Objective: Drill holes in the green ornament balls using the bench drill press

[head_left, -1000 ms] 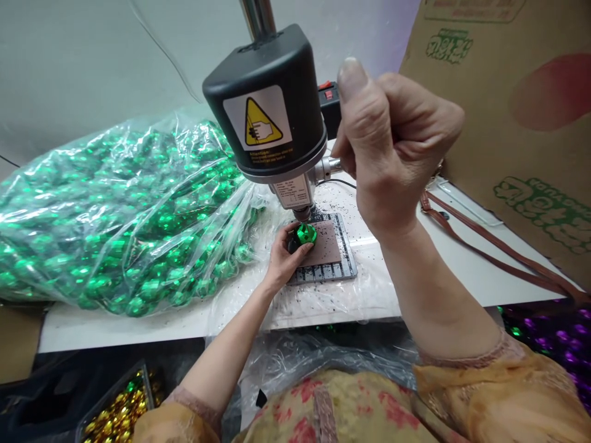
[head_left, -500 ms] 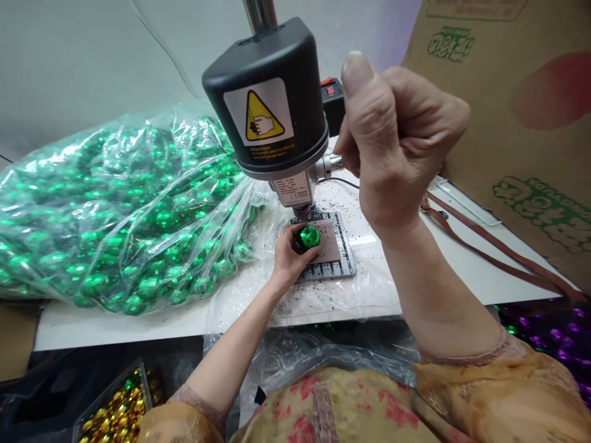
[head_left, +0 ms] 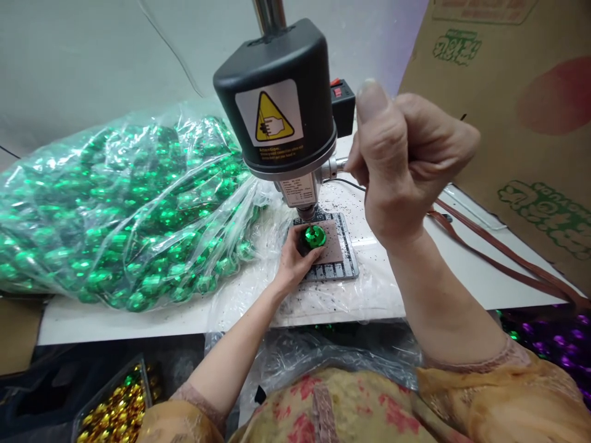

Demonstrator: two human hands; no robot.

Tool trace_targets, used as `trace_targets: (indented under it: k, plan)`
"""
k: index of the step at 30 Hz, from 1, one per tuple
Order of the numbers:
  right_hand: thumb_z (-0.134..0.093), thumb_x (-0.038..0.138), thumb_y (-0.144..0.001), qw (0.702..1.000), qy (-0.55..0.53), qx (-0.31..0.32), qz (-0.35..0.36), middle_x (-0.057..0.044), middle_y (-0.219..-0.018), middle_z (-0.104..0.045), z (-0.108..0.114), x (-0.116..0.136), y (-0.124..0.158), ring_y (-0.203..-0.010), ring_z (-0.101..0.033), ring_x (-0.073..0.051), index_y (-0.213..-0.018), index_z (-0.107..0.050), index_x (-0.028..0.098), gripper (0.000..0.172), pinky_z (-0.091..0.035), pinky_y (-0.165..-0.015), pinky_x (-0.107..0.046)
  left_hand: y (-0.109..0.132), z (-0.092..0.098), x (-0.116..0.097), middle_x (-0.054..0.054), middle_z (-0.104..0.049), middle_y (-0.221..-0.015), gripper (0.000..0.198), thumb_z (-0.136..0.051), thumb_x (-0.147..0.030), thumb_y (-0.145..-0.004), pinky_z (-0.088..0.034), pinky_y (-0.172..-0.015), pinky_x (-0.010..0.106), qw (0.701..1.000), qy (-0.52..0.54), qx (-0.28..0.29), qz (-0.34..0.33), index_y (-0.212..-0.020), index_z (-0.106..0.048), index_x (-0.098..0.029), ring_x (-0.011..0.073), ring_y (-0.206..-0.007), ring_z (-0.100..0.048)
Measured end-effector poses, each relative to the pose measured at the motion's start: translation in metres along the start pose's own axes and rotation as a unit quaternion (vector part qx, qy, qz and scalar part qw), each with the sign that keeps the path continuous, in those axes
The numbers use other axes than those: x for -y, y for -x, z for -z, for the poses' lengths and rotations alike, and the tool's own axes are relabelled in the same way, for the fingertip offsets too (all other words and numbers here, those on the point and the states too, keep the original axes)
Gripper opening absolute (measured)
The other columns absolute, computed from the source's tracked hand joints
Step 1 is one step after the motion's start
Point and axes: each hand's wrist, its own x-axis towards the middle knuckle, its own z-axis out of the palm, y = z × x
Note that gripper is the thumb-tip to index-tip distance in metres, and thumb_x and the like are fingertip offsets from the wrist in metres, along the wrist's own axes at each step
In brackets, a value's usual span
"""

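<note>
The drill stands over the counter, its black housing bearing a yellow warning sticker with a hand on it. Straight below the drill is a green ball, shiny and faceted, over a pinkish pad on the slotted grey base. Whether the drill's tip touches the ball is too small to tell.

The left hand reaches in under the drill from its left, thumb and fingers clamped on the ball. The right hand is raised just right of the drill, fingers curled shut on the silver lever at the drill's side; the lever's far end is hidden inside the fist, and the thumb points up.

Behind the drill on its right is a black switch box with red switches. A clear bag full of green balls fills the counter left of the drill. Right of the drill lie a brown strap and, farther out, a cardboard box with green print. Dark flecks scatter around the drill's base. Below the counter, gold balls sit left of the drill and purple balls well to its right
</note>
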Motion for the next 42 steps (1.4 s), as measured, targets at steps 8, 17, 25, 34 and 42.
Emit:
trace_targets:
  k: [8,17,25,34,42]
  plan:
    - [-0.052,0.062,-0.089,0.991,0.132,-0.024,-0.013,0.004,-0.043,-0.026,0.01,-0.016,0.025,-0.042,-0.028,-0.009,-0.048,-0.027,0.023,0.062,-0.024,-0.045,-0.035,0.0,-0.001,-0.001,0.008,-0.066,-0.122,0.055,-0.08,-0.038,-0.079,-0.051,-0.1,0.041,1.0,0.007,0.003,-0.004,-0.125,-0.053,-0.023,0.0268,-0.117,-0.063]
    - [-0.061,0.035,-0.088,0.996,0.051,-0.034,0.069,0.005,-0.04,-0.028,0.011,-0.021,0.026,-0.037,-0.031,-0.006,-0.045,-0.029,0.019,0.056,-0.022,-0.041,-0.03,0.001,-0.001,-0.006,0.009,-0.066,-0.12,0.053,-0.079,-0.038,-0.08,-0.05,-0.1,0.042,1.0,0.003,-0.002,-0.016,-0.124,-0.054,-0.023,0.0274,-0.117,-0.063]
    - [-0.057,0.019,-0.087,0.993,0.028,-0.017,0.115,0.007,-0.04,-0.028,0.016,-0.026,0.033,-0.034,-0.027,-0.004,-0.046,-0.029,0.018,0.05,-0.021,-0.036,-0.027,0.002,-0.001,-0.008,0.008,-0.066,-0.118,0.052,-0.078,-0.037,-0.081,-0.051,-0.097,0.04,1.0,-0.003,-0.005,-0.014,-0.124,-0.054,-0.022,0.0266,-0.112,-0.064]
    - [-0.058,0.01,-0.083,0.987,0.011,-0.003,0.161,0.009,-0.042,-0.033,0.022,-0.03,0.04,-0.036,-0.033,-0.003,-0.048,-0.027,0.018,0.047,-0.025,-0.036,-0.024,0.002,-0.002,-0.011,0.009,-0.065,-0.119,0.052,-0.078,-0.036,-0.08,-0.051,-0.096,0.039,1.0,0.011,-0.002,0.01,-0.123,-0.052,-0.021,0.0256,-0.111,-0.064]
    - [-0.058,0.009,-0.085,0.987,0.015,0.014,0.158,0.008,-0.043,-0.033,0.026,-0.031,0.044,-0.039,-0.037,-0.003,-0.05,-0.029,0.018,0.046,-0.028,-0.038,-0.023,0.002,-0.003,-0.013,0.008,-0.065,-0.118,0.051,-0.078,-0.034,-0.08,-0.051,-0.096,0.039,1.0,0.02,-0.005,0.019,-0.122,-0.051,-0.021,0.0248,-0.11,-0.063]
